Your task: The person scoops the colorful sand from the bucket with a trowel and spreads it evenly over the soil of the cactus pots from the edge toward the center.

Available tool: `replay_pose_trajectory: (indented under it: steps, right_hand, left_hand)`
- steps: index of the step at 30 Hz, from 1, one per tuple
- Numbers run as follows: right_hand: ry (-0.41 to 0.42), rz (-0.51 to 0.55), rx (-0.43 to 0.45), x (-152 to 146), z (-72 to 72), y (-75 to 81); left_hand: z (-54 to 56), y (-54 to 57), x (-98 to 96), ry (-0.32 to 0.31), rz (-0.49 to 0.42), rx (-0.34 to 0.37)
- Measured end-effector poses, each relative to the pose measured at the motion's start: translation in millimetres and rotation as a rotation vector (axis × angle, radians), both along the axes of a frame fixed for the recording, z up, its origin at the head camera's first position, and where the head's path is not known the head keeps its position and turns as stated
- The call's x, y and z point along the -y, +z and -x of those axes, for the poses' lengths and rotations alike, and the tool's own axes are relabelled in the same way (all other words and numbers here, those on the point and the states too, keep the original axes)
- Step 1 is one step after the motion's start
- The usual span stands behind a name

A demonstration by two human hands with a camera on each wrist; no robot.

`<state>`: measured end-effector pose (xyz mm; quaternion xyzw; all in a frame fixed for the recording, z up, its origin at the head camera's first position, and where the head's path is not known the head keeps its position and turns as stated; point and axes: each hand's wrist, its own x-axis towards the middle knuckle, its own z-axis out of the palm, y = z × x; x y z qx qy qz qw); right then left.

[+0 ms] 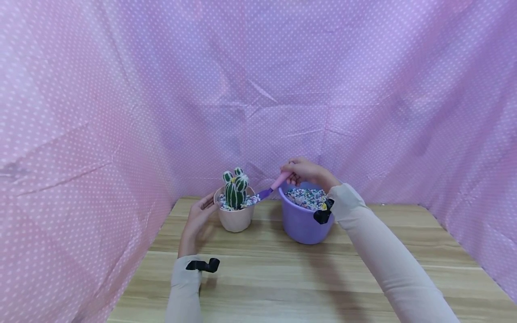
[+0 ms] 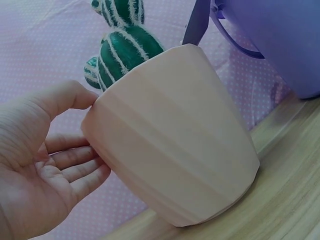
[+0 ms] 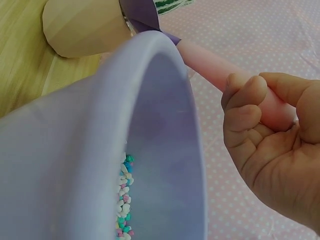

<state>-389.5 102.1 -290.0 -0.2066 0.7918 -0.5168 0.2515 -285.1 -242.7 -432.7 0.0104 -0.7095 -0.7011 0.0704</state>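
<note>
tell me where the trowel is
In the head view, the trowel is slightly right of centre, its handle gripped by the right hand, its blade at the pale pot's right rim, left of the purple bucket.

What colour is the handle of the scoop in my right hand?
The scoop's handle is pink; it shows best in the right wrist view.

Toward the far edge of the wood-grained tabletop (image 1: 258, 287), bucket (image 1: 304, 226) and trowel (image 1: 278, 182) look smooth plastic, the pot (image 1: 236, 220) matt, the cactus (image 1: 234, 194) glossy between fuzzy stripes.
</note>
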Motion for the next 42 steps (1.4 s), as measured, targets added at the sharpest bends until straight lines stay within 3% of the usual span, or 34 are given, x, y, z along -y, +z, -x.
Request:
replay_pose_trajectory:
  steps: [9, 18, 24, 33, 36, 42]
  right_hand:
    - [0.078, 0.004, -0.043, -3, -1.7, 5.9]
    - [0.039, -0.009, -0.042, -5, -2.2, 6.6]
    - [0.015, -0.006, -0.029, -5, -3.3, 6.4]
    - [0.014, 0.015, -0.034, -7, -1.4, 5.7]
    - [0.011, 0.018, -0.034, -7, -0.7, 4.8]
    - [-0.003, 0.016, -0.024, -6, -0.7, 4.7]
  left_hand:
    - [-0.1, -1.4, 1.5, -0.002, 0.046, 0.014]
    - [2.4, -7.8, 2.0, 0.038, -0.015, -0.042]
    - [0.3, -7.1, -0.8, 0.102, -0.113, -0.044]
    - [2.1, -5.5, -1.2, 0.216, -0.034, -0.058]
    - [-0.4, -3.2, 1.2, 0.159, -0.005, -0.02]
    - [-3.9, -3.8, 12.3, -0.038, 0.076, 0.002]
